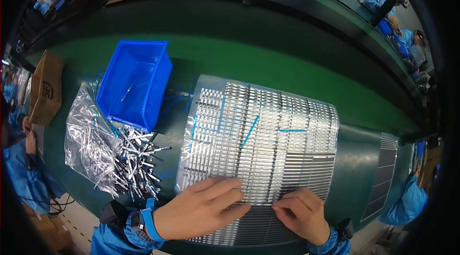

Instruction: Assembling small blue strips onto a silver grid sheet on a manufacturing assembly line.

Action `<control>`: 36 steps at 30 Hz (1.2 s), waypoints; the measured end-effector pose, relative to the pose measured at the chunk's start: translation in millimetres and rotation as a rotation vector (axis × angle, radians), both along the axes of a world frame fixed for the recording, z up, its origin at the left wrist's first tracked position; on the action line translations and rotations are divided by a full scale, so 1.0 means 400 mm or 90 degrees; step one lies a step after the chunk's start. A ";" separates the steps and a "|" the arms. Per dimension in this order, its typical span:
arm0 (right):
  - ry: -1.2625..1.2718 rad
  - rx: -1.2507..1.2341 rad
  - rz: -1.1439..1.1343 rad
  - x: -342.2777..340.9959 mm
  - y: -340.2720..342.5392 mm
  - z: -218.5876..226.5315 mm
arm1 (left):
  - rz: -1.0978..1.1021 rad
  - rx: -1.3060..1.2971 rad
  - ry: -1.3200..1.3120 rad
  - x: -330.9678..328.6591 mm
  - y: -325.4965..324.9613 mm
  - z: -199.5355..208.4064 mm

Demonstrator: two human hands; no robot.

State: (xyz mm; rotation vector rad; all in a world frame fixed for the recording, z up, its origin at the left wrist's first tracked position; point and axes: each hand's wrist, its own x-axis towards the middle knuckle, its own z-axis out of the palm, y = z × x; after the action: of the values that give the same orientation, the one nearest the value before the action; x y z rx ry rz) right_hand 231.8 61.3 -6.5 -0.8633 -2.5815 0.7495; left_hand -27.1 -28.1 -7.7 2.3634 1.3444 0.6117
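A broad panel of many narrow silver strips [258,111] in rows lies on the bench, with dark grey bands in its lower right and along its near edge. My left hand [203,207] rests over its near left part, fingers spread and lying on the strips, thumb toward the right. My right hand [302,212] is closed in a pinch at the near middle, at the right end of a thin pale strip [261,204]. That strip reaches toward my left thumb tip. Two loose blue strips [250,131] lie on top of the panel.
Left of the panel stands a blue plastic bin [160,92]. Before it are a heap of loose small strips [136,164] and a clear plastic bag [88,144]. A cardboard box [46,87] is at far left, another dark panel [382,178] at right. Co-workers in blue sit around the bench.
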 end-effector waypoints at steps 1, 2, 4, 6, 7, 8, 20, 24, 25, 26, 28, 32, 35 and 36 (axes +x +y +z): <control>0.006 -0.005 -0.001 0.003 0.001 -0.001 | 0.001 0.005 0.013 0.004 0.000 -0.001; 0.006 -0.003 -0.005 0.004 0.001 -0.005 | -0.002 0.006 0.012 0.006 -0.001 -0.002; 0.017 0.005 -0.004 0.009 0.001 -0.012 | 0.019 0.003 0.014 0.012 0.000 -0.004; 0.023 0.010 0.000 0.008 0.001 -0.010 | 0.022 0.002 0.030 0.014 -0.003 0.008; 0.028 0.014 0.005 0.007 0.001 -0.010 | 0.026 0.000 0.044 0.015 -0.004 0.013; 0.027 0.015 0.003 0.008 0.001 -0.011 | 0.024 0.001 0.043 0.017 -0.004 0.010; 0.032 0.025 0.012 0.008 0.003 -0.011 | 0.043 0.025 0.033 0.026 0.000 0.005; 0.026 0.010 0.006 0.011 0.001 -0.014 | 0.046 0.029 0.026 0.030 0.001 -0.017; 0.022 0.010 0.003 0.011 0.002 -0.015 | 0.044 0.028 0.016 0.031 0.004 -0.024; 0.026 0.010 0.007 0.009 0.002 -0.014 | 0.048 0.028 0.020 0.031 0.000 -0.015; 0.038 0.005 0.015 0.004 0.003 -0.012 | 0.062 -0.032 -0.029 0.032 -0.009 0.006; 0.032 0.003 0.008 0.014 0.006 -0.011 | 0.054 -0.027 -0.037 0.037 0.002 -0.003; 0.033 -0.006 0.002 0.011 0.007 -0.012 | 0.035 -0.008 -0.007 0.027 0.006 -0.014; 0.031 -0.005 0.001 0.011 0.008 -0.011 | 0.033 -0.015 -0.011 0.027 0.007 -0.014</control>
State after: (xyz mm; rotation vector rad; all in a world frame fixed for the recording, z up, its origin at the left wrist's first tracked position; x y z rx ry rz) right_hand 236.1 64.4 -11.1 -0.8351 -2.5380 0.7712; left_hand -16.4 -25.3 -13.4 2.3066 1.4008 0.6259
